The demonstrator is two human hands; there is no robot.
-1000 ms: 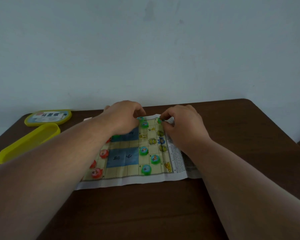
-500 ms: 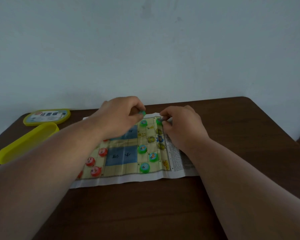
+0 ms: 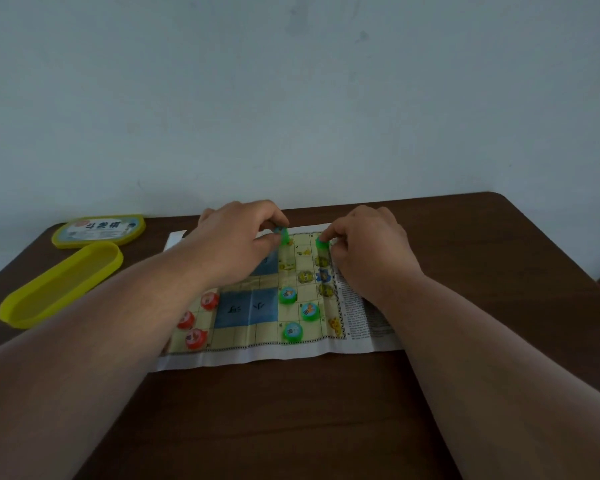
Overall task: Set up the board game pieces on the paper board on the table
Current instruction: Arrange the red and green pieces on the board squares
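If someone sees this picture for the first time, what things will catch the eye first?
Two hands meet at the far edge of the paper board: the left hand and the right hand each pinch a green piece. Three green pieces and three red pieces lie on the near squares; a yellow box lies far left.

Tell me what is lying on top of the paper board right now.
On the paper board lie three green pieces and three red pieces. The left hand and right hand each pinch another green piece at its far edge. The left forearm hides part of the board.
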